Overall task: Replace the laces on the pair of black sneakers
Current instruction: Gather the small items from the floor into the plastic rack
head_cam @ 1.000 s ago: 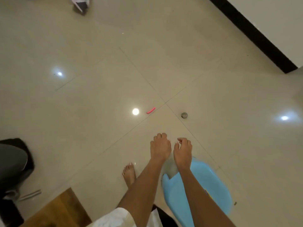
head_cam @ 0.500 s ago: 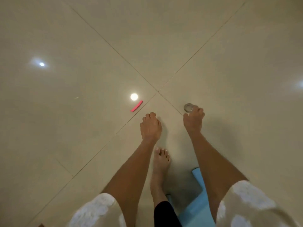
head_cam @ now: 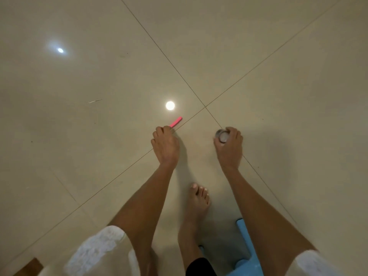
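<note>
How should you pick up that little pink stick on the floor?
Pinch the near end of the small flat pink stick by its two long edges, coming from above. It lies flat on the beige tiled floor, angled toward the left hand, whose fingertips are already at that end.

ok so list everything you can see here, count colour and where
pink stick: 1, pink, lying on the floor just left of where the tile lines cross, near end at the left hand's fingertips
small round object: 1, greyish and see-through, on the floor right of the tile crossing, in the right hand; too blurred to name
stool: 1, light blue, bottom right, partly hidden by the right arm
wooden piece: 1, brown, bottom left corner, cut off by the frame
floor: beige glossy tiles, three light reflections on it
sneakers and laces: none in view
bare foot: 1, on the floor between the arms
left hand: 1, fingers curled at the pink stick's end
right hand: 1, grips the small round object
</note>
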